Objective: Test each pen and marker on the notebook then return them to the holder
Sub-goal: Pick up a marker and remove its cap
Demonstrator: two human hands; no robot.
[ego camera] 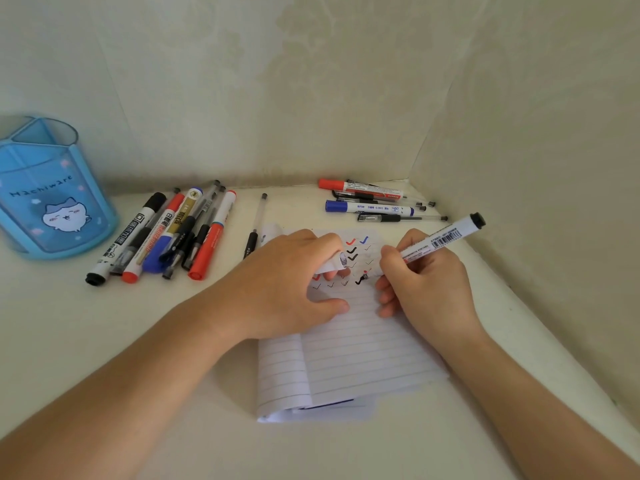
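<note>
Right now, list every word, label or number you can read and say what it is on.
"Machiware": on the blue pen holder.
Barcode and small print on the marker in the right hand: too small to read.
Print on the markers in the left pile and the right pile: too blurred to read.

Cream tabletop (86, 313) — pale patterned wall (311, 81) behind.

Table (86, 323) with holder (52, 202), pens (207, 247), notebook (363, 351)
</note>
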